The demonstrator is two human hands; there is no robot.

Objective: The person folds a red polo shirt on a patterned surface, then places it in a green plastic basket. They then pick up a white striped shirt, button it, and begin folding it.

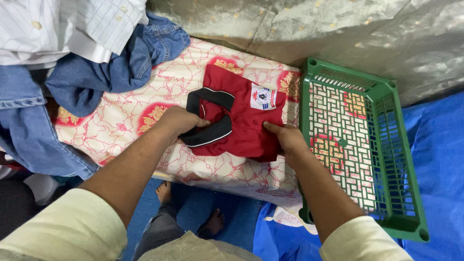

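Observation:
A folded red polo shirt (239,113) with a black collar and a chest badge lies on a cream sheet with red flower print (130,121). My left hand (180,121) rests on the collar end of the shirt, fingers curled over the black collar. On the shirt's lower right edge my right hand (286,137) presses flat, its thumb on the red cloth. Both forearms reach in from the bottom, in pale cream sleeves.
An empty green plastic lattice basket (403,159) sits just right of the shirt. A heap of blue jeans (111,67) and a white striped shirt (72,24) fills the upper left. Grey-gold cloth (314,29) lies behind, blue tarp (435,140) at right. My bare feet (166,191) show below.

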